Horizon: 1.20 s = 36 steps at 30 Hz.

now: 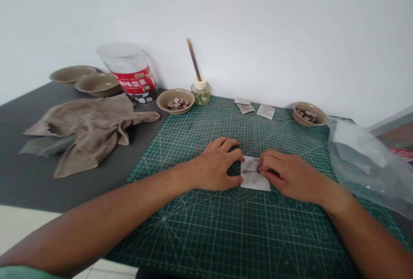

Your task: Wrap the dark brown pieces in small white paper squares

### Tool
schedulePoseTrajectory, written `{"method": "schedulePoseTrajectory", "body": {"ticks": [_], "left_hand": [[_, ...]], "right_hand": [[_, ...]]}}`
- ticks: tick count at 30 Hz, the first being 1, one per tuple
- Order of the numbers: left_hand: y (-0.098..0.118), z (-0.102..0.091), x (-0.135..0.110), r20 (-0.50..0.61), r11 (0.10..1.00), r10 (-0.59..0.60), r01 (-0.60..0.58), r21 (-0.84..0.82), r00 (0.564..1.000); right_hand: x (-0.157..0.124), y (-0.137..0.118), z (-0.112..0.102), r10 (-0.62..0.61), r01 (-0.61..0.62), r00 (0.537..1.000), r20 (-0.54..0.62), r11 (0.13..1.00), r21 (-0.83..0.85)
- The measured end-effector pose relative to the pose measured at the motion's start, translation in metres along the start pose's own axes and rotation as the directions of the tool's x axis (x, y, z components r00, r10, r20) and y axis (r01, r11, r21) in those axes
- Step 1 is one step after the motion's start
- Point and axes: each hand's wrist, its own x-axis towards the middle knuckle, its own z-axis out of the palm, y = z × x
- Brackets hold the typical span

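Observation:
A small white sachet (253, 176) lies on the green cutting mat (232, 231) between my hands. My left hand (219, 165) pinches its left edge with thumb and fingers curled. My right hand (288, 175) is closed at its right edge, fingertips pressed on a small dark piece at the sachet's opening. Two tan bowls of small brown pieces stand at the mat's far edge, one at the left (176, 100) and one at the right (310, 114). Several more white sachets (254, 108) lie between them.
A glass reed diffuser (200, 90) stands beside the left bowl. A plastic jar with a red label (131, 72), two empty tan bowls (85, 79) and a crumpled beige cloth (90, 128) sit on the dark table at left. A clear plastic bag (364, 158) lies at right.

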Motion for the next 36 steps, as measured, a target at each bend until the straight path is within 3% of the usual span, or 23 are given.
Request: {"method": "schedulePoseTrajectory", "body": {"ticks": [3, 7, 11, 13, 18, 23, 27, 29, 32, 36], "left_hand": [[0.0004, -0.0002, -0.0001, 0.000, 1.000, 0.009, -0.009, 0.002, 1.000], [-0.0005, 0.0009, -0.0002, -0.013, 1.000, -0.006, 0.006, 0.007, 1.000], [-0.0008, 0.0013, -0.0002, -0.010, 1.000, 0.001, -0.001, -0.002, 1.000], [-0.0006, 0.0014, -0.0002, -0.010, 1.000, 0.003, -0.003, -0.003, 1.000], [-0.0005, 0.0020, -0.0003, -0.010, 1.000, -0.020, 0.020, 0.006, 1.000], [0.0005, 0.0003, -0.0001, 0.005, 1.000, -0.006, 0.006, -0.008, 1.000], [0.0008, -0.0008, -0.0001, 0.009, 1.000, -0.018, 0.018, -0.004, 1.000], [0.0006, -0.0006, -0.0003, 0.004, 1.000, -0.015, 0.015, -0.005, 1.000], [0.0002, 0.0002, -0.0006, 0.001, 1.000, 0.005, -0.005, -0.002, 1.000], [-0.0003, 0.0005, -0.0006, 0.001, 1.000, 0.001, -0.001, 0.009, 1.000]], "right_hand": [[0.0027, -0.0066, 0.0058, -0.050, 0.050, 0.999, -0.001, 0.999, 0.002], [0.0091, -0.0084, 0.0045, 0.058, -0.064, 0.994, -0.096, 0.996, -0.054], [0.0040, -0.0075, 0.0001, -0.046, 0.045, 0.998, 0.036, 0.999, 0.029], [0.0033, -0.0085, 0.0017, -0.097, 0.096, 0.994, 0.043, 0.995, 0.037], [0.0076, -0.0043, 0.0017, 0.057, -0.058, 0.996, -0.075, 0.998, -0.013], [0.0037, -0.0060, 0.0012, -0.084, 0.081, 0.996, 0.034, 0.994, 0.068], [0.0047, -0.0035, 0.0026, 0.019, -0.018, 0.995, -0.103, 1.000, 0.012], [0.0041, -0.0023, 0.0019, 0.023, -0.020, 0.997, -0.073, 0.999, 0.033], [0.0036, -0.0049, 0.0028, -0.074, 0.072, 0.997, 0.024, 0.995, 0.062], [0.0065, -0.0058, 0.0043, -0.007, 0.009, 0.998, -0.068, 0.999, 0.031]]}}
